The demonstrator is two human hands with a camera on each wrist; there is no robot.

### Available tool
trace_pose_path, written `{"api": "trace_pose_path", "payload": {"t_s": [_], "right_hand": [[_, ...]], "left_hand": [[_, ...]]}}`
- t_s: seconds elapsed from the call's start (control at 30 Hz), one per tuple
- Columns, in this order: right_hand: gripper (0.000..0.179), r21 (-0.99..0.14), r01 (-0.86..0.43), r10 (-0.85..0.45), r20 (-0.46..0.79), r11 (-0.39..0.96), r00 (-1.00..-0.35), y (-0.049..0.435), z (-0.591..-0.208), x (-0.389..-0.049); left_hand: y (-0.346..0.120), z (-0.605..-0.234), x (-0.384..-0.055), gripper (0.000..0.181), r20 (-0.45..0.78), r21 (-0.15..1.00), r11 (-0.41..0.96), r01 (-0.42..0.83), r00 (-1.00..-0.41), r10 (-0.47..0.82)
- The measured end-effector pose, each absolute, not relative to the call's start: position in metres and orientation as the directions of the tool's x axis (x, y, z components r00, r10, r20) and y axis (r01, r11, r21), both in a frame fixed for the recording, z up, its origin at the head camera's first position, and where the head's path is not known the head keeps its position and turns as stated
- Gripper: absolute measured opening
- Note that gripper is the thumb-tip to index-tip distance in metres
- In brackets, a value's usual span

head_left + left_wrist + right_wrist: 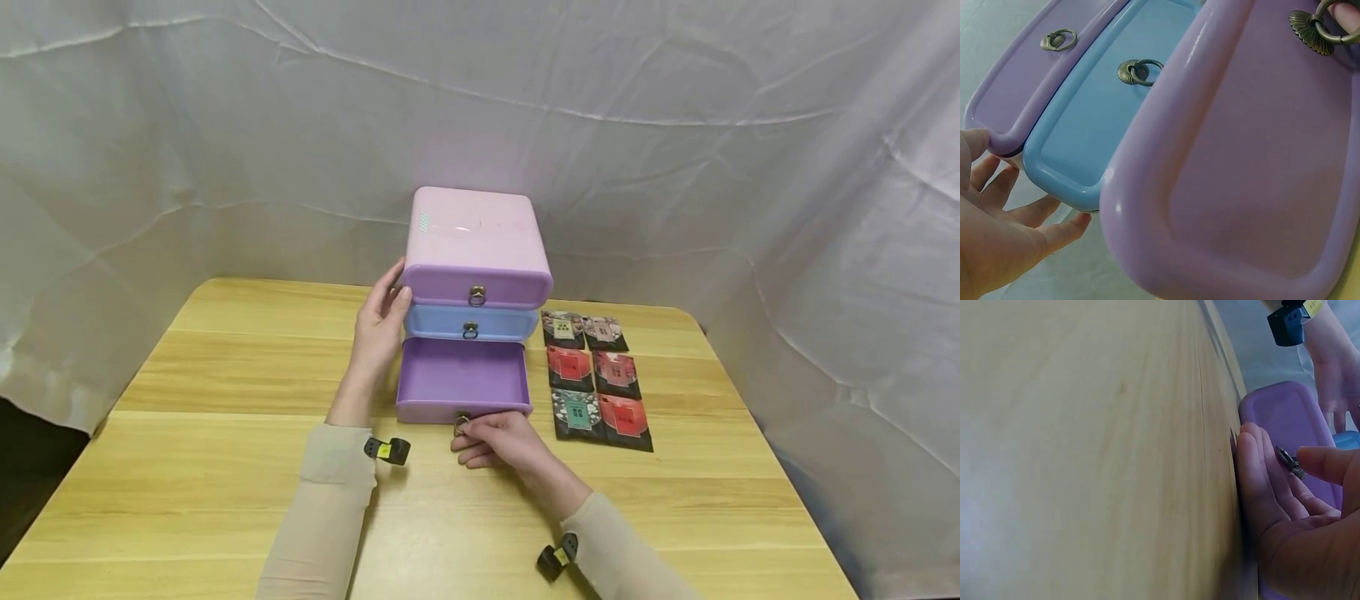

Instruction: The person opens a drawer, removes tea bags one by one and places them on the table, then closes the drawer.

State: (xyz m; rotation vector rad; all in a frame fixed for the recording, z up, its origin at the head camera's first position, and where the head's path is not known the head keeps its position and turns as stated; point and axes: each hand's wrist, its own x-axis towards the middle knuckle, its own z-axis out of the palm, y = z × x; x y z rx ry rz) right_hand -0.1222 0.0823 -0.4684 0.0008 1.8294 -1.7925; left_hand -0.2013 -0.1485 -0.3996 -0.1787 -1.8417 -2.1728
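A small chest of drawers (480, 221) with a pale pink top stands at the back of the table. Its purple top drawer (442, 287) and blue middle drawer (431, 323) are closed, while the purple bottom drawer (463, 375) is pulled out and shows a bare inside. My left hand (378, 333) rests against the chest's left side, thumb by the top drawer's front edge and fingers spread along the side. At the bottom drawer's front, my right hand (510, 440) pinches the brass ring pull (461, 426) between thumb and fingers.
Several flat sachets, among them a red one (626, 419) and a green-labelled one (577, 413), lie in two columns on the wooden table (225, 467) right of the chest. Grey cloth (300, 167) hangs behind and at both sides.
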Motion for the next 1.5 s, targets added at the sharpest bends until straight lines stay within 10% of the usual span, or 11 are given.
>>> {"api": "trace_pose_path", "payload": {"t_s": [1.5], "right_hand": [[0.025, -0.937, 0.260, -0.277, -0.320, 0.233, -0.906, 0.070, -0.462, -0.144]], "left_hand": [[-0.148, -0.402, -0.204, 0.050, 0.295, 0.939, -0.141, 0.314, -0.945, -0.142]]}}
